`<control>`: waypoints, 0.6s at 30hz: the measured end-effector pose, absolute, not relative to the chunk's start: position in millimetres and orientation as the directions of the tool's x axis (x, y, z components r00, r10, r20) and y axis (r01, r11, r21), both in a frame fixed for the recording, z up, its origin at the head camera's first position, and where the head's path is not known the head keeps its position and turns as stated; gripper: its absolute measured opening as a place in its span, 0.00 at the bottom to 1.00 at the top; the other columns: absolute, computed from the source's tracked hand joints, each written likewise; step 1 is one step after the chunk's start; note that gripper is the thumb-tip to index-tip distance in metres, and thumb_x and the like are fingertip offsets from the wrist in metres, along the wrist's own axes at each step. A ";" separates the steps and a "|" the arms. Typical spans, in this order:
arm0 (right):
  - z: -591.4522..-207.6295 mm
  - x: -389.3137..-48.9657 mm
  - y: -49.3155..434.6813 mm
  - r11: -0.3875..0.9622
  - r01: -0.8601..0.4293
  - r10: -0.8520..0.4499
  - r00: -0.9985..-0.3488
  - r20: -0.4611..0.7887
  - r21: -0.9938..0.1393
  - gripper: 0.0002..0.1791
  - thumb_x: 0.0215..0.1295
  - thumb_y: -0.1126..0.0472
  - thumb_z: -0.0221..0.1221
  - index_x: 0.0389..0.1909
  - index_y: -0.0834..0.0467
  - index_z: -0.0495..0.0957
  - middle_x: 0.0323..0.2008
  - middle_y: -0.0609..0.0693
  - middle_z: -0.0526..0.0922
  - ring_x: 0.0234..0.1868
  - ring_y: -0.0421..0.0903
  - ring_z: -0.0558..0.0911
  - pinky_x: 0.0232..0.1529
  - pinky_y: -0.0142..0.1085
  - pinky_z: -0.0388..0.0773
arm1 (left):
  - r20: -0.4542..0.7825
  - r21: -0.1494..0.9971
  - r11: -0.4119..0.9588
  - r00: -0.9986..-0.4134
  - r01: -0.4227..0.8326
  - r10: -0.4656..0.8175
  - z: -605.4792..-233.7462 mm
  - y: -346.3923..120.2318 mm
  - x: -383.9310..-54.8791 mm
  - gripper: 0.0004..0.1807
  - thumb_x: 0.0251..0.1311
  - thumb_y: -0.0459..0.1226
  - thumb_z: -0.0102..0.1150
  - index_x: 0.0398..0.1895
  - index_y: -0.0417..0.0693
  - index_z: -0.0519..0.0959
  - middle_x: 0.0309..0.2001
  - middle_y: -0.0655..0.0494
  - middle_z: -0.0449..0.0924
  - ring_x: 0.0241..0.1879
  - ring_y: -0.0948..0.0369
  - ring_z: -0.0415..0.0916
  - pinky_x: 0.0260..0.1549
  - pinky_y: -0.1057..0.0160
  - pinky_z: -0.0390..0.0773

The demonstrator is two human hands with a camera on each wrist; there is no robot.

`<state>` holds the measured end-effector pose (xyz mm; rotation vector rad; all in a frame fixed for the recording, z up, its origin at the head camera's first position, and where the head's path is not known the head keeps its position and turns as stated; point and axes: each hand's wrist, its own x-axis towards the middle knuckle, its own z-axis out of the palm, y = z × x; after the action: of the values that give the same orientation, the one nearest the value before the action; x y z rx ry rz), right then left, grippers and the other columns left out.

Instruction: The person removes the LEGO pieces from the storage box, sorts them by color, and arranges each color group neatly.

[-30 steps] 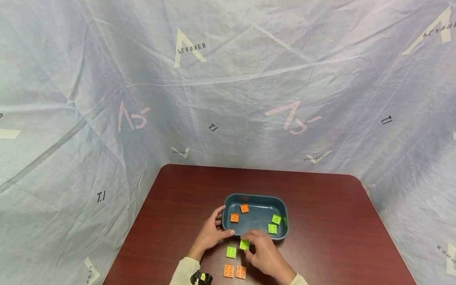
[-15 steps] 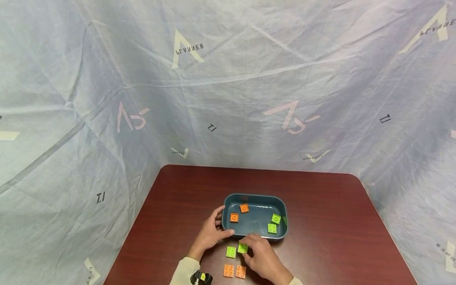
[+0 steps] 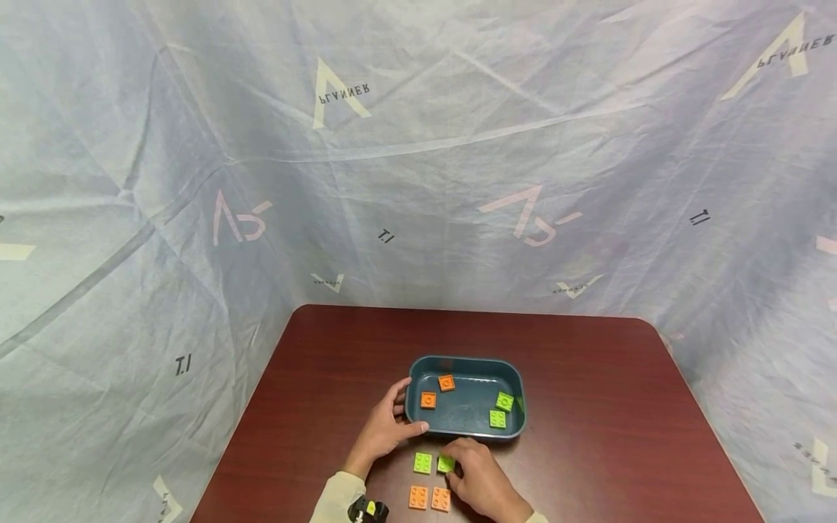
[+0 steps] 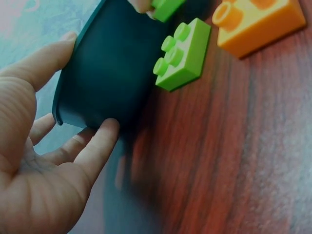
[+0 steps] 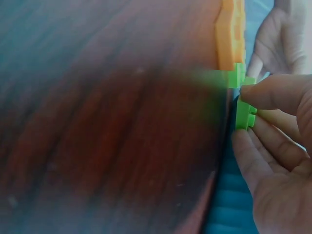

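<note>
My left hand [image 3: 382,430] holds the left end of a dark teal bin [image 3: 467,421], thumb at the front rim and fingers along its side. In the left wrist view the fingertips [image 4: 108,127] press the bin's outer wall. My right hand [image 3: 480,476] pinches a lime-green toy brick [image 3: 446,464] between thumb and fingers, just in front of the bin; the right wrist view shows this green brick [image 5: 242,112] edge-on. Beside it on the table lies another green brick [image 3: 422,463], studs up. Closer to me are two orange bricks [image 3: 418,497], side by side.
Inside the bin, two orange bricks [image 3: 428,400] lie at the left and two green bricks [image 3: 498,419] at the right. The dark red tabletop [image 3: 588,407] is bounded by pale printed fabric [image 3: 418,181] at the back and sides.
My right hand has drawn the green brick slightly toward me, away from the bin's front wall and level with the other green brick. The left hand keeps its place on the bin.
</note>
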<state>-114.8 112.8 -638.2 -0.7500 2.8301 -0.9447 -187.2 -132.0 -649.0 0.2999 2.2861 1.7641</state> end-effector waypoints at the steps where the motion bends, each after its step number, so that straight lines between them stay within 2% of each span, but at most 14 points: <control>1: -639.8 -115.2 113.2 0.693 -0.426 -0.469 -0.879 0.085 -0.581 0.15 0.59 0.65 0.72 0.49 0.53 0.89 0.47 0.42 0.88 0.49 0.38 0.84 0.51 0.42 0.85 | -0.064 0.967 0.253 -0.950 0.016 0.304 -649.0 -132.1 -187.1 0.53 0.60 0.43 0.79 0.85 0.59 0.58 0.71 0.42 0.73 0.63 0.46 0.80 0.54 0.58 0.84; 18: -650.1 -121.8 112.3 0.699 -0.435 -0.485 -0.872 0.070 -0.568 0.15 0.57 0.63 0.74 0.47 0.52 0.90 0.45 0.41 0.88 0.47 0.36 0.84 0.49 0.40 0.85 | -0.063 0.965 0.260 -0.951 0.019 0.304 -647.8 -132.0 -186.8 0.54 0.58 0.46 0.80 0.85 0.58 0.58 0.71 0.42 0.73 0.63 0.47 0.80 0.55 0.53 0.84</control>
<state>-121.8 112.3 -650.1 -0.7642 2.8165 -0.9088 -186.8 -132.0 -647.8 0.3012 2.2950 1.7529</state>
